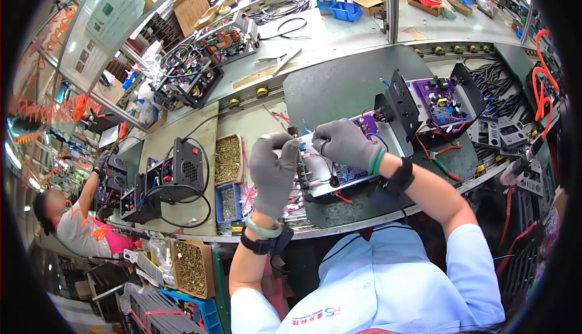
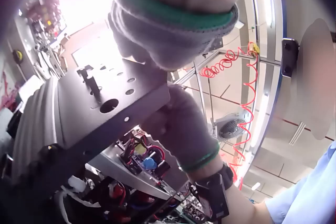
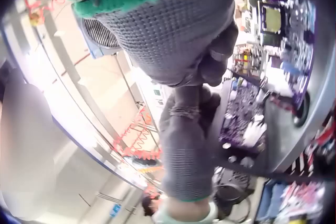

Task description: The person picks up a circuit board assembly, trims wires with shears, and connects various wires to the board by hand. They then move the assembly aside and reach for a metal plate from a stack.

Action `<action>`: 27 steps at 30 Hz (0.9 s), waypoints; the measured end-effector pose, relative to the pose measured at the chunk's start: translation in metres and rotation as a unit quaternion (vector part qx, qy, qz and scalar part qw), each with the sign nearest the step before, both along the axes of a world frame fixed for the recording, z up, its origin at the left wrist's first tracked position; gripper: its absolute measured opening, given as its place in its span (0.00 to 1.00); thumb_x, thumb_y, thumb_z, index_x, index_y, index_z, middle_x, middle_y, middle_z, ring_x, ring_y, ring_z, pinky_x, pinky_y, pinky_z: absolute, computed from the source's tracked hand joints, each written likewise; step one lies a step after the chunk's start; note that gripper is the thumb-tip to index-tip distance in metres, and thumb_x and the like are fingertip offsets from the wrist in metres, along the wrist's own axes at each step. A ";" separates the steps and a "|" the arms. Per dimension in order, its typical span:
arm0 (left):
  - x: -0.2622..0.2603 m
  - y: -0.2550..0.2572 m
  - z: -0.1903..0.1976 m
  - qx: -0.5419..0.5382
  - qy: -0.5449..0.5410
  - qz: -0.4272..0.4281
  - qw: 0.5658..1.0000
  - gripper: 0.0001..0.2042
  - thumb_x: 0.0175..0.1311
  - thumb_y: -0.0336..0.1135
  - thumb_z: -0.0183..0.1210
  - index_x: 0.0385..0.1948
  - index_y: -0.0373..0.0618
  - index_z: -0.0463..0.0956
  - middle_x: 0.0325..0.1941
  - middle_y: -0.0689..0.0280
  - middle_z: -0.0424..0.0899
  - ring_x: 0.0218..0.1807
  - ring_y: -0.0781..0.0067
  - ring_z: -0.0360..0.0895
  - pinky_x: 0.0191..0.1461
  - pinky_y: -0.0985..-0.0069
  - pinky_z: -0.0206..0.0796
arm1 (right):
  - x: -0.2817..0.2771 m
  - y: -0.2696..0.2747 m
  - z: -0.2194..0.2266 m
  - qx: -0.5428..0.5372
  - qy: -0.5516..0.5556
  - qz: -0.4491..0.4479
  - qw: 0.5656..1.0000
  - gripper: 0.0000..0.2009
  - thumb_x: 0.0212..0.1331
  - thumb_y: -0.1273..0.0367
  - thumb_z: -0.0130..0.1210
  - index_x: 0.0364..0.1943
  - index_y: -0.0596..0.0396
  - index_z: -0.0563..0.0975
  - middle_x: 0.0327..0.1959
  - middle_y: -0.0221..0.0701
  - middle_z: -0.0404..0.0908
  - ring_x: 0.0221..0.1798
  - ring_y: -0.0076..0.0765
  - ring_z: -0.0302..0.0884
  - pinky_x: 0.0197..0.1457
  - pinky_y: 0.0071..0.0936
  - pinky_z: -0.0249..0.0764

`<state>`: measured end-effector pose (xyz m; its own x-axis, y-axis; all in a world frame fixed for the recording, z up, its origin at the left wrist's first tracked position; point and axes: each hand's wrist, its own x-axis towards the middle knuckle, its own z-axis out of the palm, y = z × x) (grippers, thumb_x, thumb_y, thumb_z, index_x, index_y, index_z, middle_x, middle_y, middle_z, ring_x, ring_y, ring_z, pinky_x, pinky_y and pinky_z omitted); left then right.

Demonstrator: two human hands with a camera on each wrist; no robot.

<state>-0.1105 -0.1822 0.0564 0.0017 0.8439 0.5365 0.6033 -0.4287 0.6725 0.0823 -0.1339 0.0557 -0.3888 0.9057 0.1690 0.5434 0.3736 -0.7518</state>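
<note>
My gloved left hand (image 1: 271,170) and gloved right hand (image 1: 348,146) meet at the left end of a metal chassis (image 1: 315,167) that holds a purple circuit board (image 3: 239,113). Around that end the right hand's fingers curl tightly together, and the left hand's fingers and thumb bend toward them. A black panel (image 2: 79,113) with several holes stands close beside both hands in the left wrist view, hiding part of the fingers. In the right wrist view the fingertips come together. I cannot tell what small thing, if any, lies between them.
Another open chassis with a purple board (image 1: 436,100) stands to the right, near green-handled pliers (image 1: 445,167). A box of small brass-coloured parts (image 1: 228,158) and a blue bin (image 1: 227,203) sit at left, beside a black cased unit (image 1: 188,167). Another person (image 1: 85,231) works farther left.
</note>
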 end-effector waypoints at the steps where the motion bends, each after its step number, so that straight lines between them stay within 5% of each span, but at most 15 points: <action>1: -0.005 -0.001 0.000 0.001 0.001 -0.004 1.000 0.14 0.66 0.37 0.65 0.45 0.37 0.77 0.39 0.62 0.82 0.39 0.75 0.78 0.42 0.76 0.70 | 0.000 0.004 0.001 0.001 0.001 -0.004 1.000 0.08 0.57 0.68 0.57 0.33 0.56 0.85 0.28 0.48 0.83 0.29 0.48 0.82 0.38 0.36 0.77; 3: -0.013 -0.006 -0.005 -0.103 -0.019 -0.042 0.994 0.29 0.60 0.43 0.70 0.58 0.34 0.71 0.52 0.55 0.82 0.54 0.65 0.80 0.57 0.71 0.71 | -0.005 0.008 0.006 -0.110 -0.037 0.067 0.991 0.09 0.56 0.68 0.57 0.34 0.56 0.85 0.29 0.49 0.83 0.33 0.47 0.83 0.41 0.35 0.77; 4: -0.015 -0.007 -0.015 -0.252 -0.179 -0.205 0.929 0.43 0.59 0.42 0.70 0.71 0.30 0.54 0.65 0.53 0.72 0.65 0.67 0.72 0.67 0.71 0.65 | -0.009 0.011 0.010 -0.145 -0.052 0.086 0.984 0.09 0.55 0.68 0.58 0.35 0.58 0.85 0.29 0.46 0.85 0.33 0.41 0.83 0.41 0.33 0.76; 5: -0.010 -0.017 -0.021 -0.260 -0.247 -0.263 0.896 0.43 0.62 0.38 0.65 0.73 0.30 0.48 0.67 0.56 0.69 0.66 0.69 0.69 0.69 0.70 0.63 | -0.009 0.017 0.010 -0.145 -0.048 0.083 0.985 0.09 0.55 0.68 0.58 0.35 0.58 0.85 0.29 0.46 0.85 0.33 0.41 0.83 0.41 0.33 0.76; 7: -0.004 -0.029 -0.024 -0.273 -0.278 -0.218 0.895 0.42 0.63 0.36 0.62 0.74 0.31 0.46 0.68 0.56 0.68 0.65 0.68 0.69 0.69 0.70 0.64 | -0.008 0.027 0.002 -0.290 0.053 0.116 0.948 0.10 0.56 0.67 0.58 0.33 0.60 0.85 0.27 0.37 0.84 0.31 0.33 0.80 0.39 0.30 0.75; 9: 0.000 -0.036 -0.016 -0.283 -0.294 -0.213 0.888 0.41 0.63 0.35 0.61 0.75 0.31 0.46 0.67 0.57 0.68 0.65 0.69 0.70 0.67 0.72 0.66 | -0.009 0.039 -0.015 -0.156 0.060 0.215 0.962 0.11 0.57 0.66 0.59 0.30 0.61 0.85 0.23 0.31 0.80 0.26 0.27 0.77 0.32 0.27 0.73; 11: 0.002 -0.039 -0.015 -0.292 -0.312 -0.207 0.880 0.41 0.63 0.34 0.60 0.75 0.31 0.46 0.67 0.57 0.68 0.64 0.70 0.70 0.66 0.73 0.67 | -0.010 0.031 0.020 -0.361 0.018 0.145 0.921 0.09 0.57 0.69 0.59 0.29 0.60 0.84 0.21 0.30 0.78 0.22 0.25 0.75 0.26 0.25 0.71; 13: 0.003 -0.037 -0.016 -0.291 -0.321 -0.200 0.879 0.40 0.63 0.33 0.59 0.75 0.32 0.47 0.67 0.57 0.68 0.61 0.72 0.72 0.60 0.76 0.71 | -0.012 0.031 0.021 -0.351 -0.023 0.163 0.922 0.07 0.55 0.70 0.59 0.31 0.59 0.86 0.22 0.28 0.77 0.20 0.25 0.72 0.24 0.27 0.71; 15: 0.005 -0.036 -0.018 -0.272 -0.328 -0.201 0.882 0.39 0.63 0.30 0.57 0.74 0.31 0.47 0.66 0.57 0.69 0.58 0.74 0.74 0.57 0.77 0.73 | -0.016 0.021 0.020 -0.451 0.065 0.125 0.881 0.08 0.56 0.69 0.59 0.30 0.60 0.85 0.21 0.28 0.76 0.20 0.24 0.71 0.24 0.26 0.71; 27: 0.004 -0.037 -0.029 -0.230 -0.283 -0.157 0.918 0.38 0.62 0.28 0.56 0.73 0.29 0.49 0.65 0.54 0.71 0.59 0.71 0.75 0.58 0.75 0.73 | -0.010 0.021 0.029 -0.506 0.087 0.059 0.856 0.05 0.56 0.70 0.59 0.27 0.55 0.78 0.20 0.23 0.73 0.17 0.16 0.66 0.15 0.18 0.61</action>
